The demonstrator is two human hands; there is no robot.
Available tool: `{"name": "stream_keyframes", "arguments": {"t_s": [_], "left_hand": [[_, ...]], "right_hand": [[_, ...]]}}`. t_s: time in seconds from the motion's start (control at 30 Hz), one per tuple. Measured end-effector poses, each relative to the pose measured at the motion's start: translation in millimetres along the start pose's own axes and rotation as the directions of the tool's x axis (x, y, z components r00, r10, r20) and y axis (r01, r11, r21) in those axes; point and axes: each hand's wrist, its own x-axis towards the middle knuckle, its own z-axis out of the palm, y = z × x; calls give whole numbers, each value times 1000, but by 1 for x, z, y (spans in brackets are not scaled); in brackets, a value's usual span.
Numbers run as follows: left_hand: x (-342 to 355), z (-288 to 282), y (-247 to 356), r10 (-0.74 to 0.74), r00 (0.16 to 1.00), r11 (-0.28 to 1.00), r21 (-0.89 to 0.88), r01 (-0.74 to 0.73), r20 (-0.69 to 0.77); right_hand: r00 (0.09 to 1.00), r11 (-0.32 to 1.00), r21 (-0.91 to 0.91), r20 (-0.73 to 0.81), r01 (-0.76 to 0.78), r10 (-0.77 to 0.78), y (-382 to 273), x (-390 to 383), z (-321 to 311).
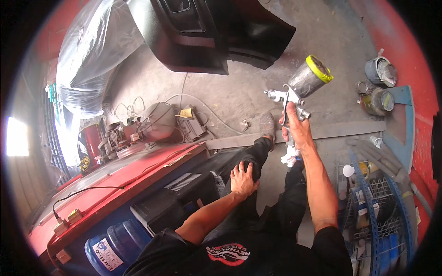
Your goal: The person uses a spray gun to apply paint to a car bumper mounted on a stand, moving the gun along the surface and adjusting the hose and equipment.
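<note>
A metal spray gun (pixel 291 95) is in my right hand (pixel 298 129), whose fingers wrap round its handle. Its grey-stained cup (pixel 305 83) has a bright yellow-green band round the rim and tilts up to the right. The nozzle points left. White crumpled material (pixel 290 157) hangs below the handle; I cannot tell if it is paper or cloth. My left hand (pixel 244 179) lies on my left thigh near the knee, fingers spread, holding nothing. Beyond the gun, a black moulded panel like a car bumper (pixel 195 41) is at the top.
An air compressor (pixel 159 120) with loose hoses sits at the left, behind a red workbench (pixel 124 168). Paint cans (pixel 376 102) stand at the right. Below them is a blue-framed rack (pixel 368 202) with wire baskets. Plastic sheeting (pixel 92 55) hangs upper left. A blue water jug (pixel 117 244) is lower left.
</note>
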Motion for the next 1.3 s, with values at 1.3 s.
{"name": "stream_keyframes", "arguments": {"t_s": [1.3], "left_hand": [[85,-11,116,19,655,626,-502,-596,-755]], "right_hand": [[823,828,-110,243,549,-514,-149,-170,79]]}}
